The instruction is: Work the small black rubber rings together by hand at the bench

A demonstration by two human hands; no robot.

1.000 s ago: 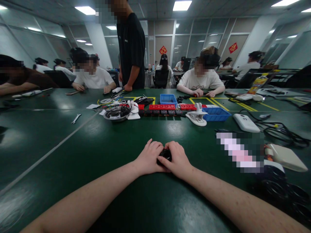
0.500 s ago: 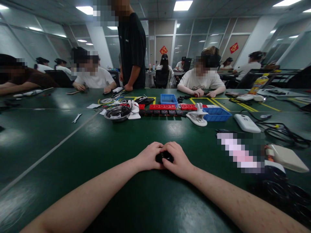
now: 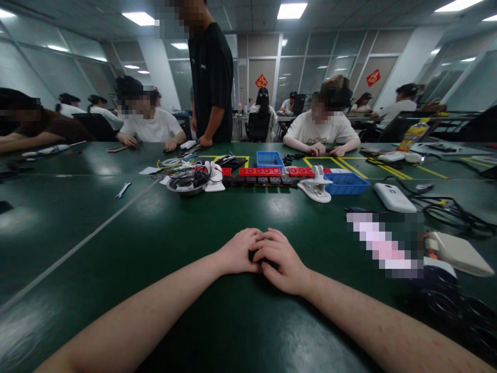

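A small black object (image 3: 254,255) lies between my two hands, low over the green table (image 3: 217,321), and is mostly covered by fingers. My left hand (image 3: 241,251) grips it from the left. Over its top and right side curve the fingers of my right hand (image 3: 285,261), with the thumb along the near side. The fingertips of both hands meet around it. What exactly the object is cannot be made out.
Beyond my hands stand a metal bowl of cables (image 3: 186,191), red and black strips (image 3: 264,171), a white clamp (image 3: 316,190) and a blue bin (image 3: 347,183). A wrench (image 3: 123,190) lies left. White devices, cables and black rings are at right. People sit across the table.
My right hand's fingers have spread and shifted over the black object, so less of it shows. My left hand has hardly moved.
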